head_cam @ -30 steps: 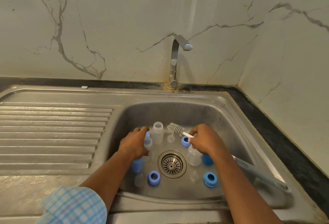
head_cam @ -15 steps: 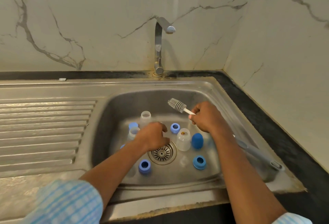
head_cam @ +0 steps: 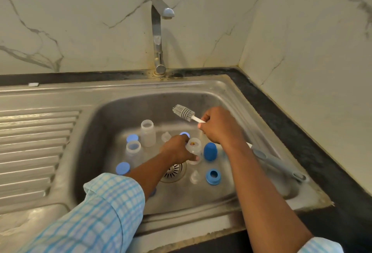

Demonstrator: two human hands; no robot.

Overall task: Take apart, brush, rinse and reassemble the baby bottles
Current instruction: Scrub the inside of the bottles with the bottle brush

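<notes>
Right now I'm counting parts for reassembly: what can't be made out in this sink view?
Head view only.
Blue piece: nearly all under the left forearm.
Drain strainer: half covered by that forearm.
Grey tool handle: inner end behind the right forearm.
Clear bottle gripped by left hand: motion-blurred, contents unclear.

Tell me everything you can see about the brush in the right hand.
The bottle brush has a grey, rounded head of short stubby bristles, rubbery-looking, on a thin white stem. The right hand grips the stem, hiding its far end. It is tilted, head pointing up and left, held in the air over the sink basin, touching no bottle.
</notes>
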